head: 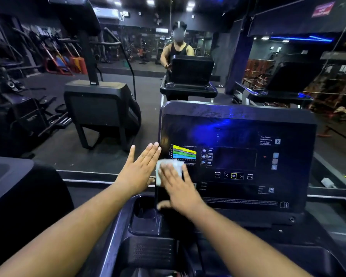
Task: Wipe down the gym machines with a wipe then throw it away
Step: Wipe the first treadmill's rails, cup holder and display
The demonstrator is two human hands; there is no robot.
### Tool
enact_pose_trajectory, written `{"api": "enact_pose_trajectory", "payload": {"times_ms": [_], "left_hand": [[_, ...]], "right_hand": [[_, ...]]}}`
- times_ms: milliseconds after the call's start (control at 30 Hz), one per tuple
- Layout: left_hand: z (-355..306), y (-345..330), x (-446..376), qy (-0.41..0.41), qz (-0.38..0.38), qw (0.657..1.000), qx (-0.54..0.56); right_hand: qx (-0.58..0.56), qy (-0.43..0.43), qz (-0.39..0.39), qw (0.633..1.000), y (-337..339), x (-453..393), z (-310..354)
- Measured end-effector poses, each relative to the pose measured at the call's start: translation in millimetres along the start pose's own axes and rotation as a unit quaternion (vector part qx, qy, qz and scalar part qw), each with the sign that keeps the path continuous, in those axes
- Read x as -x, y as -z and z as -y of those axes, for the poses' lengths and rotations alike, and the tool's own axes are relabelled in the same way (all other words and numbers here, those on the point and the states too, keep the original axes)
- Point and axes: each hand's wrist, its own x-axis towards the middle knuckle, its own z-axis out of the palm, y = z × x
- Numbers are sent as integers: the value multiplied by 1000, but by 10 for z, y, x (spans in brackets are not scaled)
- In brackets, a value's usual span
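Head view: the right hand (177, 187) is lying flat on a pale wipe (169, 170), fingers straight and slightly spread, pressing it against the lower left part of the treadmill console screen (238, 156); the thumb is sticking out to the left, low, near the screen's bottom edge; the wipe is sitting just beside the coloured heart-rate chart (184, 152), touching its lower edge, and is showing above and left of the fingers.

The left hand (139, 169) is held open at the console's left edge; its four fingers are straight and pressed together, tips reaching the edge of the screen, thumb spread away to the left; whether the palm is touching the frame cannot be told; it is holding nothing.

An OK button (233, 175) with arrow keys either side is glowing lower centre on the screen, right of the wipe and apart from it; a blue light reflection is lying across the upper panel.

A round cup holder (145, 208) is sitting in the console tray (148, 254), below the left hand and touching neither hand.

A wall mirror (128, 136) is standing behind the machine; in it a person's reflection (178, 48) in a dark sleeveless top is showing behind the console's reflected back; a stair-climber machine (100, 108) is standing to the left, well apart.
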Motion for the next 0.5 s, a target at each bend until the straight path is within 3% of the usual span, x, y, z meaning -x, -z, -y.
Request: {"api": "enact_pose_trajectory", "payload": {"times_ms": [167,300,400,500], "left_hand": [[-119,-138,126,-30,28,999,7],[-190,-183,166,-13,13,1000,23],[-217,-188,172,-9,9,1000,18],[-218,-193,168,-5,1,1000,21]], "right_hand": [[45,85,75,993,-565,639,-36],[31,-12,36,999,-315,529,-338],[-12,-75,17,997,-133,327,-192],[-29,-26,45,998,-282,379,106]]}}
